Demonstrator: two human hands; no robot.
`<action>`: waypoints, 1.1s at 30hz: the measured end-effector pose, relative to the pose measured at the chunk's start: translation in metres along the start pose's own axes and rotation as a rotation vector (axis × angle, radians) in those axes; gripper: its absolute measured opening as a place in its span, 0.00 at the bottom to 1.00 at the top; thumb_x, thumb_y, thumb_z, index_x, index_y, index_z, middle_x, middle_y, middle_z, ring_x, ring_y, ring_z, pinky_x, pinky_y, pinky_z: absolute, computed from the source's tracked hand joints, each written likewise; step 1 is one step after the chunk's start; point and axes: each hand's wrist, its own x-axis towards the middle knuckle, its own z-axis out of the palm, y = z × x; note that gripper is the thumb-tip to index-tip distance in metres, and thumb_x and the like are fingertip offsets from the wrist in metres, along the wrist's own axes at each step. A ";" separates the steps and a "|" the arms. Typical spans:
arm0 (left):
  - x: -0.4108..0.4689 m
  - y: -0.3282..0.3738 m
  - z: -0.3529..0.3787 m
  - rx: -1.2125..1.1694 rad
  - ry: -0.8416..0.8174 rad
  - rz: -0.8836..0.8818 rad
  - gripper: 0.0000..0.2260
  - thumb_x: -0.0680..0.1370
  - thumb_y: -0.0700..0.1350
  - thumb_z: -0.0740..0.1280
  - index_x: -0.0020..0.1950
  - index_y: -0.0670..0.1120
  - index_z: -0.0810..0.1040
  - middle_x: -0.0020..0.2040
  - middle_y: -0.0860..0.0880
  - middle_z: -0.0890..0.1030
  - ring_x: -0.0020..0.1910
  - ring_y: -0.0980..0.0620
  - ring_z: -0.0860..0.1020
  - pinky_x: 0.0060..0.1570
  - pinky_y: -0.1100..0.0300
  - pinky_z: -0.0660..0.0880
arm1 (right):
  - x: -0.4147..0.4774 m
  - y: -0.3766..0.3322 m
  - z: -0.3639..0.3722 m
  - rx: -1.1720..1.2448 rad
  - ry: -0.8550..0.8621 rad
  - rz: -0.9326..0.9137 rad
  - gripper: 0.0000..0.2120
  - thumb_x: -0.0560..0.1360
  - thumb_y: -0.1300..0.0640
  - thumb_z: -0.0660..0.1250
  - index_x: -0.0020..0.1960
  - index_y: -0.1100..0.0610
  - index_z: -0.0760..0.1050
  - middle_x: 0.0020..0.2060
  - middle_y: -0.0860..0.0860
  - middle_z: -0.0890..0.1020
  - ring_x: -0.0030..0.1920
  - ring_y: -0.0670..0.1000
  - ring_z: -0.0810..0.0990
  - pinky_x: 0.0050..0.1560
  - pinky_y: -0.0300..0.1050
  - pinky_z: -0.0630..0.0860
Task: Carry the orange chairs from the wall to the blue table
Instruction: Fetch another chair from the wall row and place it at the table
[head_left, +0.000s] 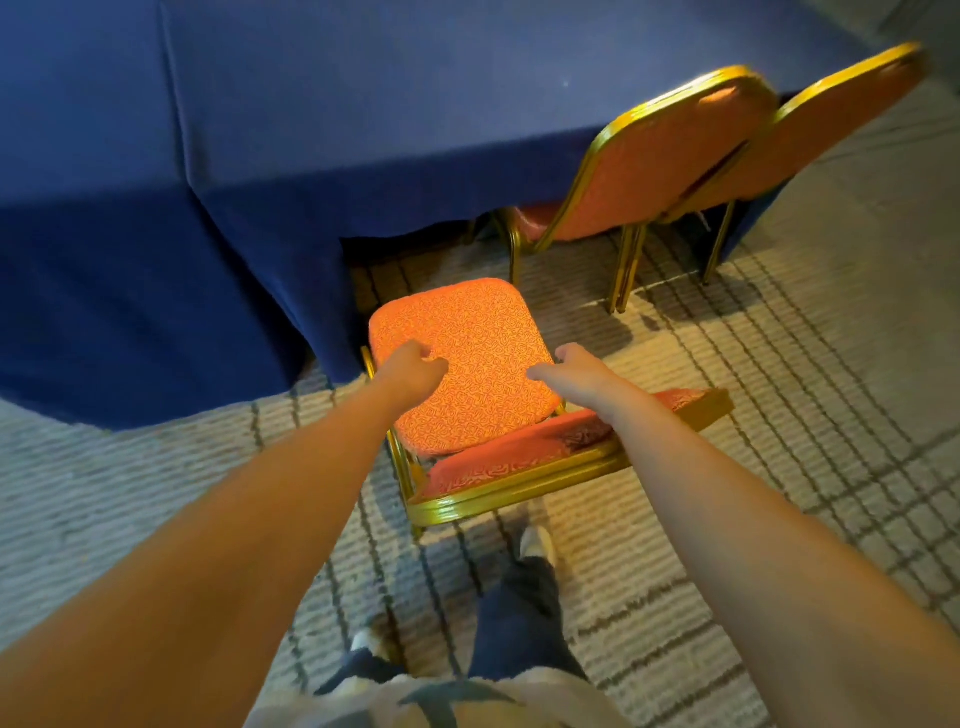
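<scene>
An orange chair (480, 325) with a gold frame stands on the carpet just in front of me, its seat facing the blue table (363, 104) and its backrest (519, 467) nearest to me. Both my arms reach over the backrest. My left hand (415, 366) hovers over the left part of the seat with its fingers curled and nothing in them. My right hand (576, 371) is over the seat's right edge, thumb pointing left and fingers relaxed. I cannot tell whether either hand touches the cushion.
Two more orange chairs (660, 156) (831, 114) stand pushed in at the table to the right, side by side. The blue cloth hangs to the floor on the left. Striped grey carpet (779, 389) spreads right and behind. My shoe (537, 543) is close behind the chair.
</scene>
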 end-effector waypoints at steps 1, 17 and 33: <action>0.001 0.002 0.005 -0.003 0.017 -0.021 0.24 0.80 0.50 0.62 0.73 0.40 0.64 0.55 0.43 0.78 0.42 0.51 0.75 0.41 0.61 0.69 | 0.004 0.003 -0.006 -0.018 -0.016 -0.006 0.38 0.78 0.46 0.65 0.78 0.61 0.51 0.77 0.57 0.58 0.74 0.59 0.61 0.62 0.51 0.64; 0.009 -0.006 0.082 -0.128 0.160 -0.446 0.20 0.78 0.48 0.63 0.67 0.37 0.72 0.56 0.37 0.79 0.44 0.43 0.78 0.38 0.58 0.69 | 0.098 0.060 -0.068 -0.386 -0.321 -0.034 0.21 0.75 0.54 0.67 0.62 0.66 0.73 0.54 0.58 0.78 0.51 0.50 0.71 0.47 0.42 0.68; 0.038 -0.047 0.109 -0.155 0.105 -0.617 0.08 0.78 0.49 0.64 0.50 0.44 0.76 0.49 0.38 0.81 0.50 0.39 0.80 0.51 0.50 0.76 | 0.150 0.102 -0.050 -0.428 -0.376 0.087 0.12 0.73 0.56 0.69 0.56 0.58 0.78 0.47 0.56 0.81 0.47 0.53 0.79 0.45 0.43 0.72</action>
